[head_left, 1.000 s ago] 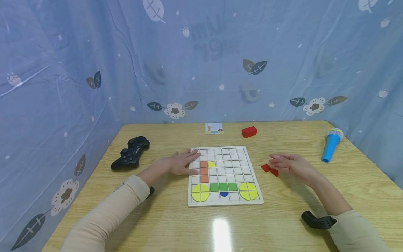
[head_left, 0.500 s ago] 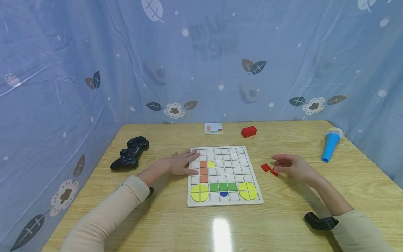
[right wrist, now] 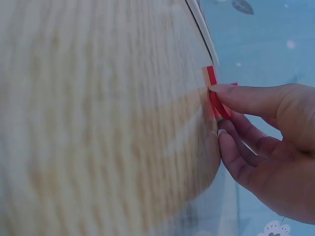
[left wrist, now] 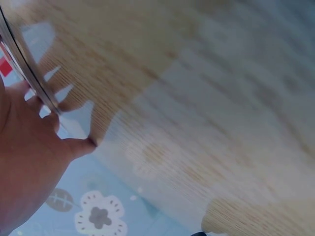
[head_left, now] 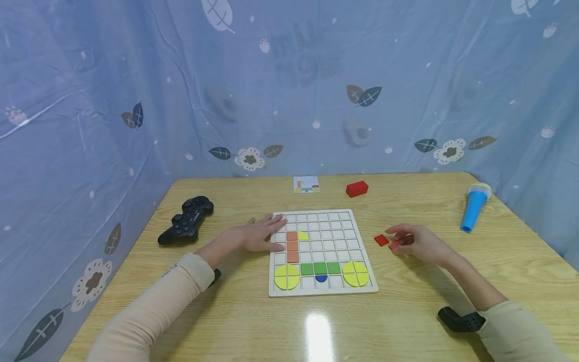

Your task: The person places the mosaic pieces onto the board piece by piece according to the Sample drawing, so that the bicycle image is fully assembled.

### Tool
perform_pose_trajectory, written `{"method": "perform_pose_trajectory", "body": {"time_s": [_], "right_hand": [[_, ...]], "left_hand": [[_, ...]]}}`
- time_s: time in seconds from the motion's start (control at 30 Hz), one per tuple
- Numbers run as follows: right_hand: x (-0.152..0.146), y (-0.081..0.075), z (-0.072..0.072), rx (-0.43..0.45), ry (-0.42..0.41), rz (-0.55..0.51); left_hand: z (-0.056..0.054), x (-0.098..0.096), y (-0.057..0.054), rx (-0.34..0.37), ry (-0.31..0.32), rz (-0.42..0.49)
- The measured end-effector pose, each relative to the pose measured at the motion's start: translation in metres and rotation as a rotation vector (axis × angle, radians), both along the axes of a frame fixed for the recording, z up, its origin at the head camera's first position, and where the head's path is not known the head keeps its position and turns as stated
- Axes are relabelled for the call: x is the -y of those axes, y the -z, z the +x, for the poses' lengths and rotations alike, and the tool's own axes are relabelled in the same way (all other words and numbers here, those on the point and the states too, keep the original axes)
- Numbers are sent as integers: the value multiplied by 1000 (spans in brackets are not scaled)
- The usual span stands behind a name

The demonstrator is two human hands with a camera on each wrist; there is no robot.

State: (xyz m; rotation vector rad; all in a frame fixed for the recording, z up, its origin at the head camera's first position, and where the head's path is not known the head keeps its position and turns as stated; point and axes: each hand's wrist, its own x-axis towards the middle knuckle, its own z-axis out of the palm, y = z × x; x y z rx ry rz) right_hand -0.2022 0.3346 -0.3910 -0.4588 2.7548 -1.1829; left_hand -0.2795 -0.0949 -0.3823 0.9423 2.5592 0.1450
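My left hand (head_left: 262,235) rests with spread fingers on the left edge of the white grid board (head_left: 332,246). On the board lie orange square tiles (head_left: 293,246), green square tiles (head_left: 319,268), a blue half-round piece (head_left: 321,278) and yellow quarter-circle tiles (head_left: 356,274) grouped into two discs, plus a single yellow one (head_left: 303,236). To the right of the board, my right hand (head_left: 418,244) pinches a small red tile (right wrist: 224,109) between thumb and finger, low at the tabletop. Another red tile (head_left: 381,240) lies flat just left of these fingertips. Fingers partly hide the pinched tile.
Behind the board are a printed pattern card (head_left: 306,184) and a red block (head_left: 357,189). A black game controller (head_left: 186,220) lies on the left, a blue toy microphone (head_left: 475,207) at the far right. A patterned blue curtain (head_left: 289,100) encloses the table.
My right hand's thumb and finger have closed in on the nearer red tile, which now shows between them. The left hand stays on the board's edge.
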Motion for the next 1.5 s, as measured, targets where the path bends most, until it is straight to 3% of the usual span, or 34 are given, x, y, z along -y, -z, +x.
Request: {"method": "perform_pose_trajectory", "body": {"time_s": [0.27,0.7,1.0,1.27,1.5], "right_hand": [[4,-1,3,-5,-20,2],[6,-8,3,75,56,-38],[12,-7,-5,76,-5,-109],[22,-7,-11,133,-119,-179],[31,-7,-15,147,-88,-151]], "left_hand": [[1,0,0,-7,-1,-4],[1,0,-2,-3,3,4],[2,0,-1,-4,6,8],[1,0,1,-2,8,-4],[1,0,0,-2,5,0]]}}
